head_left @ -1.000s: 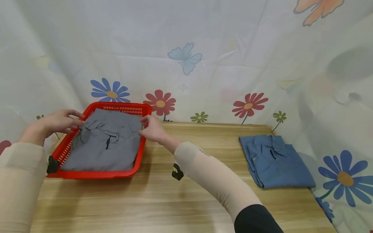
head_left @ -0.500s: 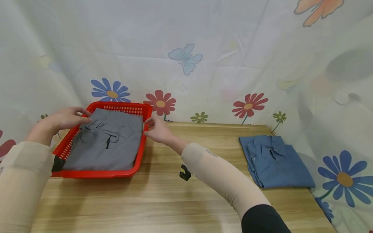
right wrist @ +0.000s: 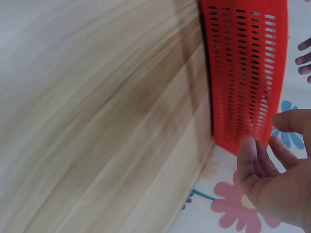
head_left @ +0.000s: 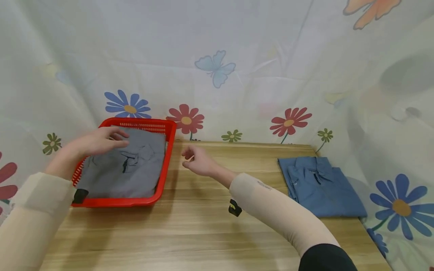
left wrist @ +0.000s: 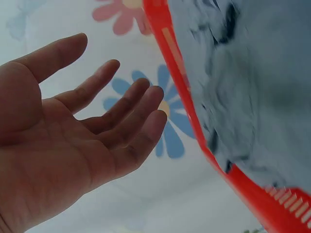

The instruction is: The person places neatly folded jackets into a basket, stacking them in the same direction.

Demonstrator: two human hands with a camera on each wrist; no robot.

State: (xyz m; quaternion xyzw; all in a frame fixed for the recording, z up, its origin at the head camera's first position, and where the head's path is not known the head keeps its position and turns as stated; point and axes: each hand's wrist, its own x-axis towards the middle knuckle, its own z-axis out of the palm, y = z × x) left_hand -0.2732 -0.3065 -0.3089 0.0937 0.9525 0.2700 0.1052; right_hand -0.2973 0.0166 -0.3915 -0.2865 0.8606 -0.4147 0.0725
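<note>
The flowered cloth [head_left: 251,34] hangs beyond both hands, and I'd guess it is there as a plain screen for this corner. Under them spreads the wooden table [head_left: 203,237], giving everything a flat footing.

The red basket [head_left: 116,203] stands on it, beneath the left hand [head_left: 101,142] and just to the left of the right hand [head_left: 199,161]. Inside it, directly below the left hand, lies the grey garment [head_left: 142,178], folded into a flat block with its collar up, presumably so that it sits within the low walls without bunching.

The blue garment [head_left: 329,192] lies well to the right of the right hand, folded much the same way; out there it seems well clear of the basket.

Neither hand holds anything. The left hand's fingers are apart and slightly bent, and its own wrist view shows a gap between them and the basket. The right hand's fingers curve loosely around nothing, outside the basket's near side wall; the slack pose looks like rest rather than effort.

Smallest is a black fitting [head_left: 234,208] under the right cuff, probably strapped there to face the fingers.
</note>
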